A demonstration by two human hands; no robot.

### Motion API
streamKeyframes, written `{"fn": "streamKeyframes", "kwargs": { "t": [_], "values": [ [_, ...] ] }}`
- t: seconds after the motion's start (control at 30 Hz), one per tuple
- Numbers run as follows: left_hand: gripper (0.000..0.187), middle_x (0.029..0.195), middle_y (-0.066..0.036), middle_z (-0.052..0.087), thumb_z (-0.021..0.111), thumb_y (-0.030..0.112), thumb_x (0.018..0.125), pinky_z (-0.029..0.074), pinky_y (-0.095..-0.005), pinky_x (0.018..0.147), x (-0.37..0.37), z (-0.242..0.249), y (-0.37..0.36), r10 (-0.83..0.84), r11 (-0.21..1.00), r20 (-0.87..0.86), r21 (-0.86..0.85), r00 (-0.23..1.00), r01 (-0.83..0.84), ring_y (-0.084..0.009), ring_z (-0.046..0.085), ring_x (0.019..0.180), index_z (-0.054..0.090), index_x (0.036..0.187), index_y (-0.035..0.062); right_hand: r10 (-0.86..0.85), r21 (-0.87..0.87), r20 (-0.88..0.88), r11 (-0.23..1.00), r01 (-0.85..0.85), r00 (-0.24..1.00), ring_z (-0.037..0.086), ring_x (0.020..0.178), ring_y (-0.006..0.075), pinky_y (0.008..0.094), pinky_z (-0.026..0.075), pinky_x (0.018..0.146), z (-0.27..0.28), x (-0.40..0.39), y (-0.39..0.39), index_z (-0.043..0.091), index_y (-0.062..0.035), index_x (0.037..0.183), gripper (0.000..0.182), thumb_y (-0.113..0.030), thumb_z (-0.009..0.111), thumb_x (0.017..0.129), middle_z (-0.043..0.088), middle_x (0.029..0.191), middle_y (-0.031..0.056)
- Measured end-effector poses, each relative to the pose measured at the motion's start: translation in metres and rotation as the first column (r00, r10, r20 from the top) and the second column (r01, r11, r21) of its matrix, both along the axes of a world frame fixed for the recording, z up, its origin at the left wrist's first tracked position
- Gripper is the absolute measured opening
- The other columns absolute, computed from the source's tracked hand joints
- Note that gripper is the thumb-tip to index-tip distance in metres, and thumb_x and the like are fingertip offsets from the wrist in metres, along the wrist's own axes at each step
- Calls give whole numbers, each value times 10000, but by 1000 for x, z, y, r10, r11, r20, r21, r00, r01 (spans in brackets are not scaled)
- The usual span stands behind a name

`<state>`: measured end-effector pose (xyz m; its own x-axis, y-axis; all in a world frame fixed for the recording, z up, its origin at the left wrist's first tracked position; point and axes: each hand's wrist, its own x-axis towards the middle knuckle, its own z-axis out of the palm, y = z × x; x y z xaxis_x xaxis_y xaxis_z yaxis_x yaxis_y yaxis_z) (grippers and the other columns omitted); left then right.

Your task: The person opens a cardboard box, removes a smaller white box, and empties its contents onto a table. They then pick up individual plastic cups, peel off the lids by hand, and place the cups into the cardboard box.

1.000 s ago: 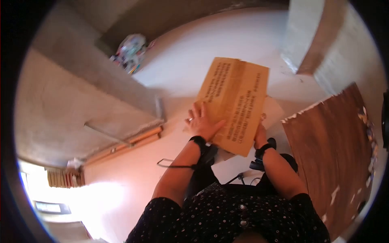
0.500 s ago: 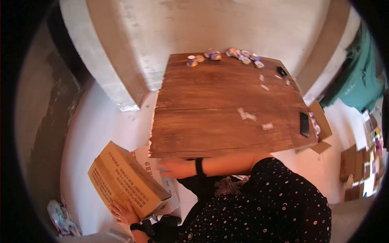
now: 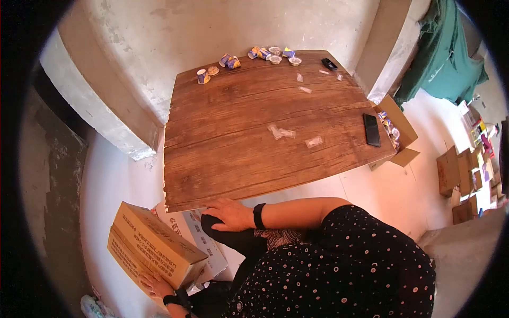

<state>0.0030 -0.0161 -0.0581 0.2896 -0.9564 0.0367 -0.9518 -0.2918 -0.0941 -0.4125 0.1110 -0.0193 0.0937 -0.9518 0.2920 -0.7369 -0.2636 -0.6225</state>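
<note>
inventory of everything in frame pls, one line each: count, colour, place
wooden table: one, brown, centre.
small cups: about nine, blue-and-white or clear, far table edge.
black phone: one, right side of table.
small black device: one, far right corner.
clear wrappers: several, scattered on table.
cardboard box: one, tan, printed text, lower left on floor.
open carton: one, tan, right of table.
green cloth: one, upper right.
stacked cartons: several, tan, far right.
left hand: under the cardboard box.
right hand: resting flat on the knee, holding nothing.
</note>
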Motion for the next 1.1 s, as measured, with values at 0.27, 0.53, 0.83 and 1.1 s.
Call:
{"fn": "streamKeyframes", "kwargs": {
  "t": [0.27,0.53,0.83,1.1],
  "values": [
    [515,1519,-5,179,359,340,963,156,-474,1083,-8,13,5,-148,989,-31,8,988,149,-288,186,1369,278,1436,152,-239,-91,-181,970,225,954,383,1217,341,481,266,1033,-26,-77,43,488,-43,1220,523,-343,611,809,439,1290,191],
    [531,1498,-34,237,381,345,950,165,-455,1091,-1,1,12,-244,963,-45,-126,969,237,-310,229,1348,293,1428,132,-302,-104,-330,953,283,894,366,1248,317,474,237,1058,-12,-58,28,512,-46,1190,500,-314,630,786,437,1311,174],
    [565,1492,-34,250,349,450,954,173,-489,1078,7,-3,4,-229,969,4,-95,973,229,-302,228,1352,268,1441,176,203,-36,-257,975,-219,945,258,1276,405,551,297,949,15,5,11,515,-161,1233,659,-409,712,655,306,1407,160],
    [580,1499,-13,237,278,513,951,184,-532,1054,11,-6,0,-229,966,17,-120,973,229,-297,220,1359,242,1450,219,213,-53,-219,972,-229,952,260,1273,400,553,293,947,14,-2,13,533,-147,1218,665,-403,725,635,314,1402,158]
  ]
}}
